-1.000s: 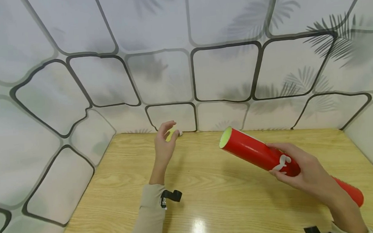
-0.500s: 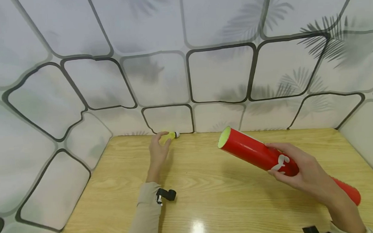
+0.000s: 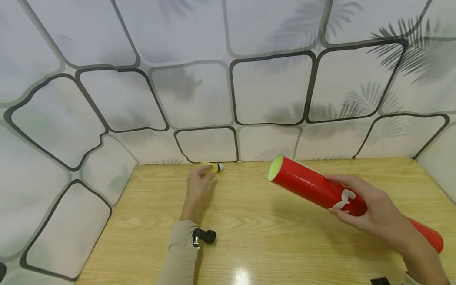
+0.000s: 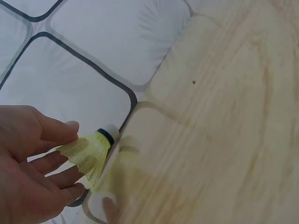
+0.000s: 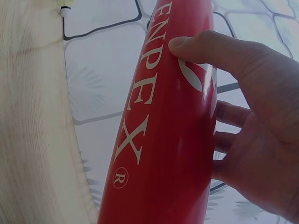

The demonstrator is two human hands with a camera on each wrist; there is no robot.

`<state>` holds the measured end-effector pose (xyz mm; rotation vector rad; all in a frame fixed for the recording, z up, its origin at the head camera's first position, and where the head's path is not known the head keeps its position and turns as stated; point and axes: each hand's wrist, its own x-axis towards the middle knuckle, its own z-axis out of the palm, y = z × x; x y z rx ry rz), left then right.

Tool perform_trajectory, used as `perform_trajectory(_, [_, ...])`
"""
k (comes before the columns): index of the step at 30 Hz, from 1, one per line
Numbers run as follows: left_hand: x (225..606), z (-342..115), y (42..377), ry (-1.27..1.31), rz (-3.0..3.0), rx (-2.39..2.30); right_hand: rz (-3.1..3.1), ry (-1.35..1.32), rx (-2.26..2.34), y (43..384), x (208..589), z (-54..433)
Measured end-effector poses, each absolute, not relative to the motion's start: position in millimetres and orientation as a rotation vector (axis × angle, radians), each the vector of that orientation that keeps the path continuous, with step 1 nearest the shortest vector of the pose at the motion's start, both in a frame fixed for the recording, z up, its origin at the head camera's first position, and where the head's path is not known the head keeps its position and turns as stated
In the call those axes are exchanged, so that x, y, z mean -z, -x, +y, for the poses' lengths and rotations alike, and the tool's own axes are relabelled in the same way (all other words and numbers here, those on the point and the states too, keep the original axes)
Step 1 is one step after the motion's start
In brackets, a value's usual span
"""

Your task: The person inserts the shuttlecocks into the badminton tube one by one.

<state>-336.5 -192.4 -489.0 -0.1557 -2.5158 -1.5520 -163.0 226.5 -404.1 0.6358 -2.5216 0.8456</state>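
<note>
A yellow shuttlecock (image 3: 217,167) with a white cork and a dark band lies at the back of the wooden table, by the wall. My left hand (image 3: 197,186) pinches its skirt, thumb on one side and fingers on the other; the cork (image 4: 111,131) points away from the palm. My right hand (image 3: 381,213) grips a red tube (image 3: 309,183) near its lower end, above the table. The tube is tilted, its open end facing up and left, and its pale green inside shows. White lettering (image 5: 140,93) runs along its side.
Another red cylindrical piece (image 3: 429,234) lies on the table (image 3: 234,238) at the right, partly hidden by my right wrist. A patterned wall covering (image 3: 272,92) encloses the table at the back and sides.
The left fingers, spread around the shuttlecock at first, have closed in on its skirt. The shuttlecock has barely shifted. My right hand holds the red tube in the same pose.
</note>
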Motion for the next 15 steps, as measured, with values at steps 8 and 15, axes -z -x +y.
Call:
perform_trajectory(8, [465, -184, 327, 0.166, -2.378, 1.589, -2.524, -0.623, -0.829, 161, 402, 226])
perform_trajectory(15, [432, -178, 308, 0.304, -2.317, 1.55, -2.521, -0.623, -0.843, 161, 402, 225])
